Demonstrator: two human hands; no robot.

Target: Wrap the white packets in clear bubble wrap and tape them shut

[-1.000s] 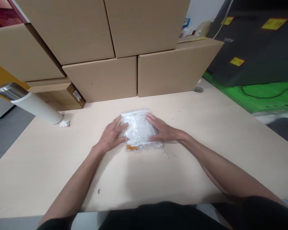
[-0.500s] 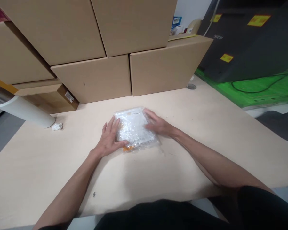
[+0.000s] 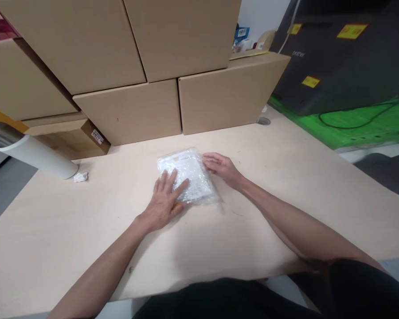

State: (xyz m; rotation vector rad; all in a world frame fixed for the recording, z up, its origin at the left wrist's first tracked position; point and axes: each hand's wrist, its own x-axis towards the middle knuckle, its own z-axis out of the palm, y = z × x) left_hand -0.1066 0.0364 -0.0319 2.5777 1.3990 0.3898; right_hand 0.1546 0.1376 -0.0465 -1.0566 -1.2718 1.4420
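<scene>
A flat packet in clear, shiny plastic wrap [image 3: 197, 179] lies on the pale table [image 3: 272, 159] in front of the cardboard boxes. My left hand [image 3: 164, 199] rests with spread fingers on the packet's lower left part, and a bit of orange shows beside its thumb. At the packet's upper right edge is my right hand [image 3: 224, 168], on its side with the fingers stretched out, touching or very near the plastic. Neither hand is closed round anything.
Large cardboard boxes [image 3: 129, 115] are stacked along the back. On the left stand a white bottle with a metal lid [image 3: 41, 155] and a crumpled white scrap [image 3: 81, 177]. A dark machine [image 3: 335, 66] is at the right on a green surface [image 3: 362, 122].
My left hand has moved right, from the packet's left edge onto its lower left part, with its fingers spread. My right hand has drawn back slightly to the packet's right edge.
</scene>
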